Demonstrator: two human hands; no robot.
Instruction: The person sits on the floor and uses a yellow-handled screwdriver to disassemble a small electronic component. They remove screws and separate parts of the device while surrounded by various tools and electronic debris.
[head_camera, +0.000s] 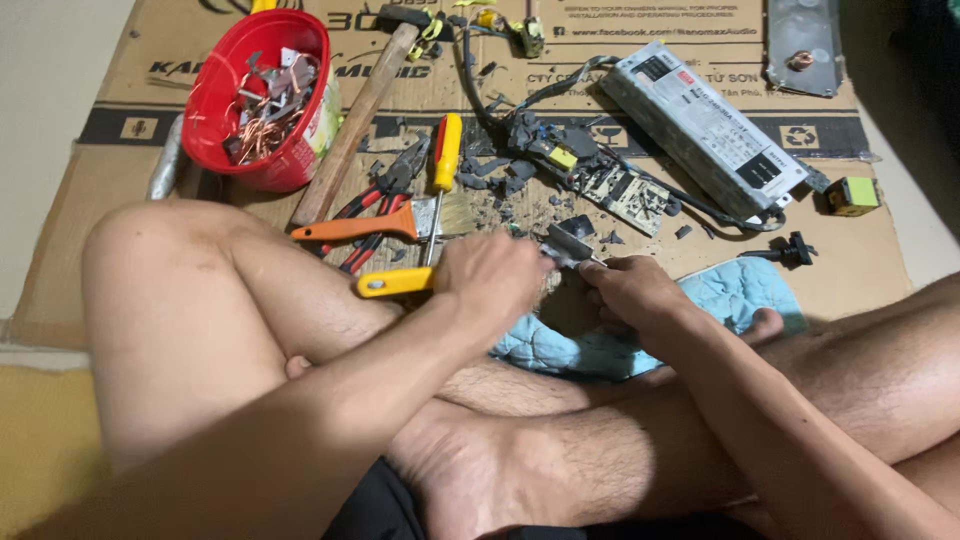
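While legs stay crossed over cardboard (880, 270), left hand (495, 275) fingers clamp yellow-handled tool (398, 282); right hand (630, 290) fingers pinch small grey metal part (570, 243) between hands. Circuit board (625, 195) already stripped, debris scattered; red bowl (225, 75) part-filled with scrap. Silver power unit (710, 125) unopened.

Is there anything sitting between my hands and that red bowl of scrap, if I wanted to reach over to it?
Yes. Between the left hand and the red bowl lie the orange-handled brush, red-handled pliers, yellow-handled screwdriver and wooden-handled hammer, all on the cardboard.
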